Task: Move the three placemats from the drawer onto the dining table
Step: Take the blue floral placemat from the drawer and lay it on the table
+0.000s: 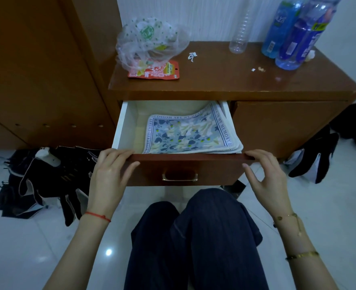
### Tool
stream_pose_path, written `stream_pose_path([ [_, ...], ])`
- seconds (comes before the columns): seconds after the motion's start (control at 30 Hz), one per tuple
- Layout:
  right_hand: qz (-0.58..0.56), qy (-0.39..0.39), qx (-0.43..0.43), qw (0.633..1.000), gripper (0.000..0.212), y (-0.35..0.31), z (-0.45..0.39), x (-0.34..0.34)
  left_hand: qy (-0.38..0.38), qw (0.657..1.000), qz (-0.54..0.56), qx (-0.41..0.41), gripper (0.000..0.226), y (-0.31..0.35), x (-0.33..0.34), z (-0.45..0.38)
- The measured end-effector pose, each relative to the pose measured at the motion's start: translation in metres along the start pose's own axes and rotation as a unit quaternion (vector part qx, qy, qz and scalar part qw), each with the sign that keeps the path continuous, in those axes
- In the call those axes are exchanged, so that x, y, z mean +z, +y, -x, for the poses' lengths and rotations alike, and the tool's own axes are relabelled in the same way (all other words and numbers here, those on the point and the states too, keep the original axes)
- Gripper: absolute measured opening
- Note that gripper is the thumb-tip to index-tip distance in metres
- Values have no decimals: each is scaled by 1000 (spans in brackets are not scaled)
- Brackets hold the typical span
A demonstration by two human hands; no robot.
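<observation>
from my feed i see a glossy white tiled floor (36,254) with a bright spot of light reflected in it at lower left. a low brown wooden desk (225,76) stands against a pale, faintly striped wall (194,17), its top shiny and worn. to its left rises a tall brown wooden cabinet (36,70) with a row of small round pegs low on its side. right of the open compartment, the desk has a closed wooden door (277,126). dark clothing (43,181) lies heaped on the floor at left, and more dark fabric (319,155) lies at right.
</observation>
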State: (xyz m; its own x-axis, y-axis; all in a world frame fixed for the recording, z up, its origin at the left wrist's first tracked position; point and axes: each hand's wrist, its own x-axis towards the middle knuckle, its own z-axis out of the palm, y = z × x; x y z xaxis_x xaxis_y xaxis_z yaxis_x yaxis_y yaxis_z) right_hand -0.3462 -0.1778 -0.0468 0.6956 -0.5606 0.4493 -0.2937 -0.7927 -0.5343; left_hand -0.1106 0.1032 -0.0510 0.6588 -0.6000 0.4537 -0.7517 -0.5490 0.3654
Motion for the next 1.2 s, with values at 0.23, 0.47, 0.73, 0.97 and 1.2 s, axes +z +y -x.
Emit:
stream_pose_path([
  [0.23,-7,47,30,998,18,-8,-25,0,12,999,32,-17,28,11,-2,-14],
  [0.47,-26,27,84,996,28,-12,-89,19,-11,997,59,-44,27,29,29,-79],
  [0.73,-23,-82,158,984,36,-8,-110,35,-177,950,97,-238,38,15,62,-117],
  [0.97,-22,-127,186,974,34,-17,-119,26,-336,860,93,-373,47,11,63,-123],
  [1.2,-53,-147,220,963,33,-21,-121,22,-441,785,59,-431,58,9,57,-125],
])
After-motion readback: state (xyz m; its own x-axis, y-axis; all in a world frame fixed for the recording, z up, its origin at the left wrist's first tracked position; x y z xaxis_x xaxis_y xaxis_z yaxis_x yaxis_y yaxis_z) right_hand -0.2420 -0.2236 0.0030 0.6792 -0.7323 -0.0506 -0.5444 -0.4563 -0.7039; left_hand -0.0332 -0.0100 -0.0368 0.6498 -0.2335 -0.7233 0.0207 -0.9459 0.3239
